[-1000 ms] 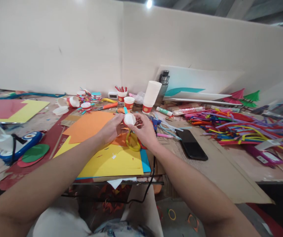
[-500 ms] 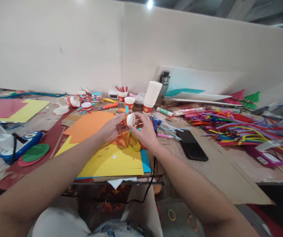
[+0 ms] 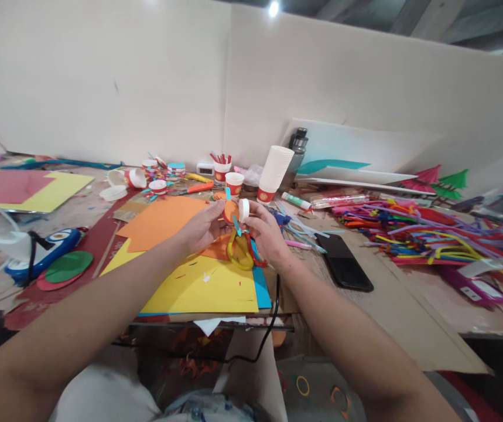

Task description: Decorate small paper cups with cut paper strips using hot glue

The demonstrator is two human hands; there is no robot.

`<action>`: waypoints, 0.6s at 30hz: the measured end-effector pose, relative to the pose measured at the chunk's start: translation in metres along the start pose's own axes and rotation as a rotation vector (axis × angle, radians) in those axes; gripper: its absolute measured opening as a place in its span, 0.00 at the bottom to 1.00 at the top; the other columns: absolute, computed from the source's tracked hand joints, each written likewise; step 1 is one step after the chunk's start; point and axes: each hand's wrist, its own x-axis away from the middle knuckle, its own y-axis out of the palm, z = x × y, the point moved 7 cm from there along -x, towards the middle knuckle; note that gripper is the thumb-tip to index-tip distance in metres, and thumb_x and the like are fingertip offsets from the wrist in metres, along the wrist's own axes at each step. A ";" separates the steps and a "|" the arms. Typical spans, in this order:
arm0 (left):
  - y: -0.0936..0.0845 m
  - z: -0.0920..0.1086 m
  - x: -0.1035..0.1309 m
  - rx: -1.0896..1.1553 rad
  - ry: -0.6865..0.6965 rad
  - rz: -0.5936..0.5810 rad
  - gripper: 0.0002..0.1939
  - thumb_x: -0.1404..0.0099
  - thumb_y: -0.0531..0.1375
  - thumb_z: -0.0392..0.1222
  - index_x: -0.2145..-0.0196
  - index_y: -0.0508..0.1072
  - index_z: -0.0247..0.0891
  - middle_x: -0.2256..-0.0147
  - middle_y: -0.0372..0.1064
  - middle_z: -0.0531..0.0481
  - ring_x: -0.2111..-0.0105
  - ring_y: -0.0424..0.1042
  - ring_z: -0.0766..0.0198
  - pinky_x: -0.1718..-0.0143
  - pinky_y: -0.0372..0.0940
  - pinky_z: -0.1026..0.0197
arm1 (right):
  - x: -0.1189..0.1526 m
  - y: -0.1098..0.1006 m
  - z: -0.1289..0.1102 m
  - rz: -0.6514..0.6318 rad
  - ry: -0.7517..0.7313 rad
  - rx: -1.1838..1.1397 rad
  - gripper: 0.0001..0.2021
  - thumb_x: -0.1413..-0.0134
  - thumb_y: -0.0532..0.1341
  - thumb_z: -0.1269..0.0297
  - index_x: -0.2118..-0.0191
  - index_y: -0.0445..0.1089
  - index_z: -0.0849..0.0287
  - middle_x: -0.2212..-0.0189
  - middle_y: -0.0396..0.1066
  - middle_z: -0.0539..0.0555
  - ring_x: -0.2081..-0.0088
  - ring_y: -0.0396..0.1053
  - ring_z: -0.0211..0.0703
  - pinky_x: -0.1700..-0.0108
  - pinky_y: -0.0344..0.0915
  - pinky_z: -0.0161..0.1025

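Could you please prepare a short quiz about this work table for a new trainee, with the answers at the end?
1. True or false: the phone lies on top of the yellow paper.
2. Which colour is the disc held by the left hand? A) purple B) orange C) green
3. Fill in: the red sticks stand in a ____.

Key:
1. False; it lies to the right of that paper.
2. B
3. paper cup
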 end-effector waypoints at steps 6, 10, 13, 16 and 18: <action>0.003 0.001 0.000 0.000 0.014 -0.023 0.17 0.37 0.63 0.51 0.57 0.73 0.36 0.64 0.74 0.47 0.69 0.73 0.65 0.68 0.69 0.64 | 0.000 0.001 0.001 -0.007 0.017 -0.082 0.18 0.55 0.61 0.65 0.54 0.69 0.54 0.62 0.70 0.50 0.66 0.65 0.38 0.63 0.64 0.38; 0.003 0.005 0.003 -0.029 0.058 0.013 0.18 0.41 0.67 0.49 0.58 0.72 0.37 0.64 0.73 0.50 0.70 0.72 0.67 0.69 0.68 0.65 | 0.003 -0.001 -0.008 0.030 -0.065 0.168 0.19 0.54 0.63 0.63 0.52 0.67 0.54 0.57 0.69 0.52 0.61 0.66 0.41 0.59 0.65 0.41; 0.002 0.007 0.005 -0.032 0.083 0.036 0.17 0.43 0.68 0.48 0.59 0.72 0.38 0.66 0.72 0.52 0.71 0.71 0.68 0.70 0.68 0.65 | 0.006 -0.002 -0.018 0.087 -0.130 0.329 0.19 0.54 0.65 0.62 0.53 0.67 0.55 0.57 0.69 0.53 0.61 0.66 0.42 0.57 0.66 0.42; 0.001 0.006 0.003 -0.017 0.064 0.010 0.16 0.39 0.65 0.50 0.59 0.73 0.37 0.66 0.74 0.50 0.70 0.73 0.66 0.70 0.68 0.64 | 0.005 -0.001 -0.017 0.050 -0.106 0.216 0.19 0.51 0.63 0.60 0.52 0.67 0.54 0.56 0.70 0.53 0.60 0.67 0.43 0.56 0.67 0.42; 0.001 0.004 0.002 -0.005 0.038 -0.010 0.17 0.37 0.62 0.52 0.57 0.73 0.36 0.63 0.75 0.47 0.69 0.74 0.64 0.68 0.68 0.63 | 0.003 -0.002 -0.012 0.024 -0.078 0.092 0.18 0.49 0.62 0.59 0.51 0.67 0.53 0.55 0.71 0.52 0.58 0.68 0.43 0.56 0.67 0.42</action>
